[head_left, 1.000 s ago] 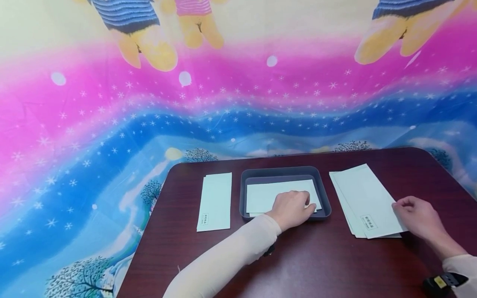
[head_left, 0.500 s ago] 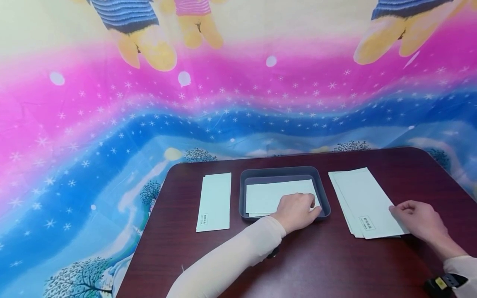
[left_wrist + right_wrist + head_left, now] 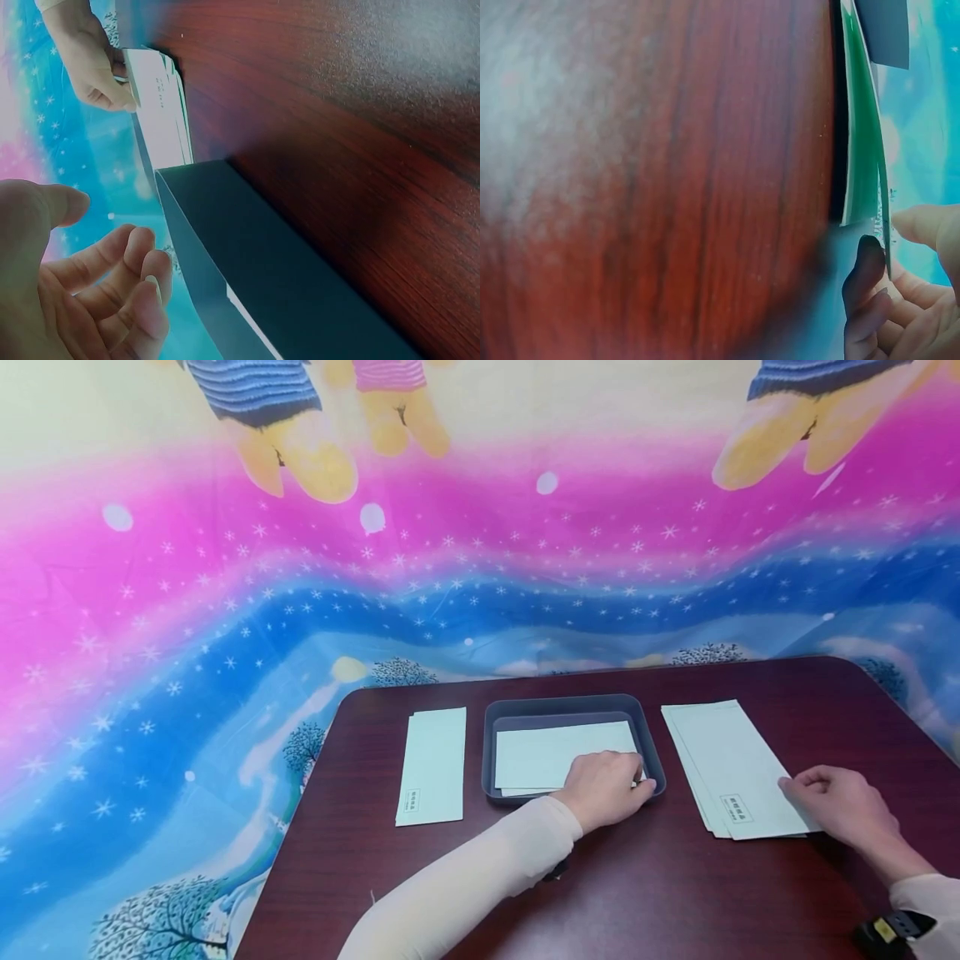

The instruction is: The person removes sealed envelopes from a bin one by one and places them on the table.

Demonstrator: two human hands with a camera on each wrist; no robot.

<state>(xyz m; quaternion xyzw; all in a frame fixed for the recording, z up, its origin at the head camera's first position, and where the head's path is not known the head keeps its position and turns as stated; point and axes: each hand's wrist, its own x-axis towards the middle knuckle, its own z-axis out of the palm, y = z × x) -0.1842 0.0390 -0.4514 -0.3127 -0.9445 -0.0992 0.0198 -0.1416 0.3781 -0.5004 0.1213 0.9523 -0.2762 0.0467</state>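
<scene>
My left hand hovers over the near right corner of the dark grey tray. Its fingers are loosely curled with nothing between them, as the left wrist view shows. White envelopes lie inside the tray. On the right, my right hand pinches the right edge of the top envelope of a fanned stack. In the right wrist view that envelope's edge runs between thumb and fingers, lifted a little from the one below. A small printed stamp marks its near end.
Another small stack of envelopes lies left of the tray, also stamped. All stand on a dark red-brown wooden table. A colourful patterned cloth hangs behind the table's far edge.
My left hand has shifted slightly right and nearer along the tray. My right hand has moved slightly left, and the top envelope's far end has swung a little nearer, more in line with the stack.
</scene>
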